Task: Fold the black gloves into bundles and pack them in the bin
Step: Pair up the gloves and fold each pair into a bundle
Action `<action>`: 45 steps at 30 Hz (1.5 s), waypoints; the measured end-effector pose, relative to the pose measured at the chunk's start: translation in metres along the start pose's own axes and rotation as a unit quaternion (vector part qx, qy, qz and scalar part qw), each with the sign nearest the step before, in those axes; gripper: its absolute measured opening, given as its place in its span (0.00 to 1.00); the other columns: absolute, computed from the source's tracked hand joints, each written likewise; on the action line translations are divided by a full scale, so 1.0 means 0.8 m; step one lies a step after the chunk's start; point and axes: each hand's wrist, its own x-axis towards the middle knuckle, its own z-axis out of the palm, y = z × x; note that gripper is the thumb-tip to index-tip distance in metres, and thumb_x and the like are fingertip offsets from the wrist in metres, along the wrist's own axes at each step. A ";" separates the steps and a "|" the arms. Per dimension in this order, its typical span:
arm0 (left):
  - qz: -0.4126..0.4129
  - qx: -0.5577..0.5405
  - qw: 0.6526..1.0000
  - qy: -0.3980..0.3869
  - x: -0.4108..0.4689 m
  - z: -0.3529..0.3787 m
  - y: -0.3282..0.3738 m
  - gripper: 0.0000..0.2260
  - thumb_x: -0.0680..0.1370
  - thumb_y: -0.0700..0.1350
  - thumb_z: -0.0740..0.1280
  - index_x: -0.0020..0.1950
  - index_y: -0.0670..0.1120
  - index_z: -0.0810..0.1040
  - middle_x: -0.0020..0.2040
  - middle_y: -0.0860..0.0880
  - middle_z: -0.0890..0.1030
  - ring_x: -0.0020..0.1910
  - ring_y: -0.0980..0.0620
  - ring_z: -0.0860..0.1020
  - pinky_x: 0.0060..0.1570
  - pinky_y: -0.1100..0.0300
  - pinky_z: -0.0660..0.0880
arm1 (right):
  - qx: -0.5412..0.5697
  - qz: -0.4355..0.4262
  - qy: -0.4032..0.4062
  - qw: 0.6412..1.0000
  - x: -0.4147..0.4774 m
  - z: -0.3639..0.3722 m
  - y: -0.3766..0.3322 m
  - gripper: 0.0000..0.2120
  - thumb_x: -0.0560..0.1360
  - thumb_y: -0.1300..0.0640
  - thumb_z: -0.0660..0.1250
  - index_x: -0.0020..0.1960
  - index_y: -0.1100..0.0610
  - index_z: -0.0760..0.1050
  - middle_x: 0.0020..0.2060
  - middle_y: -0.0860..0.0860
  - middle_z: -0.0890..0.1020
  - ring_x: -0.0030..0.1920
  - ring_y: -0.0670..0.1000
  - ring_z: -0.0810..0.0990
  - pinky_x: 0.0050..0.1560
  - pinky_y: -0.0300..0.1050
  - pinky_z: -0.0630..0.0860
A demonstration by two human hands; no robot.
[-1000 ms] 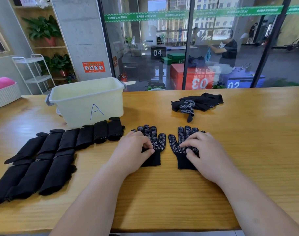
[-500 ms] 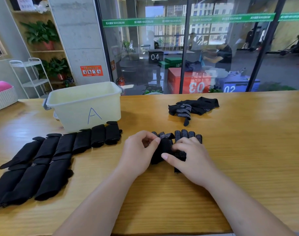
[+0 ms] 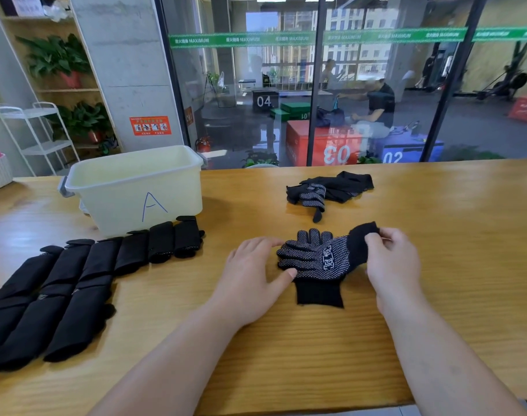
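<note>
Left fingers (image 3: 265,243) flat on crossed pair (image 3: 319,259), right fingers (image 3: 376,235) pinching its cuff (image 3: 359,238); bundles (image 3: 76,283) rowed to their left, loose gloves (image 3: 328,190) beyond, bin (image 3: 136,187) seemingly unfilled, so mid-task.

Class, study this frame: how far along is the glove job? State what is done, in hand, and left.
Done: folded bundles lie in rows on the table beside the bin. In hand: the left hand presses a stacked pair while the right hand pinches one cuff. Left: a loose pile behind needs folding, and no bundle shows in the bin, so packing remains.
</note>
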 end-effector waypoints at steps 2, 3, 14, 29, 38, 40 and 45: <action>0.008 0.024 0.999 -0.021 0.003 0.006 0.005 0.31 0.80 0.68 0.66 0.80 0.56 0.68 0.77 0.58 0.72 0.79 0.56 0.64 0.80 0.50 0.59 | -0.010 0.000 0.003 1.000 0.004 -0.003 0.005 0.11 0.74 0.50 0.66 0.56 0.46 0.79 0.47 0.48 0.87 0.41 0.53 0.82 0.49 0.60 0.84; 0.016 0.041 0.998 -0.035 0.005 0.010 0.007 0.34 0.79 0.69 0.65 0.81 0.56 0.66 0.78 0.57 0.70 0.81 0.55 0.63 0.81 0.50 0.57 | -0.017 -0.004 0.003 1.000 0.005 -0.003 0.005 0.11 0.74 0.50 0.66 0.56 0.46 0.80 0.48 0.48 0.87 0.41 0.54 0.82 0.48 0.58 0.82; 0.041 0.106 0.982 -0.147 0.005 0.014 0.002 0.43 0.76 0.77 0.58 0.86 0.60 0.48 0.85 0.57 0.60 0.86 0.54 0.49 0.85 0.46 0.45 | 0.033 -0.037 0.057 0.997 0.015 -0.006 0.009 0.08 0.80 0.55 0.66 0.57 0.44 0.79 0.51 0.46 0.85 0.53 0.53 0.85 0.58 0.56 0.82; 0.013 0.043 0.991 -0.129 -0.004 -0.020 -0.044 0.41 0.73 0.79 0.62 0.81 0.60 0.68 0.80 0.65 0.65 0.83 0.58 0.52 0.84 0.44 0.50 | 0.031 -0.099 -0.351 0.931 0.002 -0.015 -0.070 0.14 0.86 0.61 0.64 0.69 0.51 0.79 0.61 0.46 0.86 0.63 0.51 0.85 0.60 0.52 0.82; 0.011 0.023 0.991 -0.135 -0.002 -0.027 -0.058 0.40 0.70 0.77 0.69 0.77 0.58 0.74 0.77 0.66 0.69 0.81 0.60 0.57 0.83 0.45 0.53 | -0.098 -0.179 -0.404 0.892 0.038 0.008 -0.140 0.12 0.82 0.58 0.72 0.65 0.52 0.81 0.57 0.48 0.88 0.57 0.51 0.87 0.54 0.45 0.82; 0.010 0.018 0.991 -0.132 -0.003 -0.027 -0.057 0.40 0.70 0.76 0.70 0.77 0.58 0.74 0.77 0.66 0.69 0.81 0.60 0.57 0.83 0.45 0.54 | -0.163 -0.211 -0.377 0.887 0.049 0.022 -0.142 0.09 0.81 0.58 0.74 0.60 0.48 0.83 0.54 0.44 0.88 0.55 0.49 0.88 0.53 0.46 0.84; 0.008 0.021 0.992 -0.127 -0.003 -0.024 -0.058 0.41 0.70 0.77 0.69 0.77 0.58 0.74 0.77 0.66 0.69 0.81 0.60 0.56 0.83 0.46 0.55 | -0.217 -0.336 -0.260 0.879 0.070 0.043 -0.160 0.10 0.81 0.58 0.74 0.53 0.42 0.83 0.49 0.38 0.86 0.51 0.44 0.84 0.57 0.53 0.81</action>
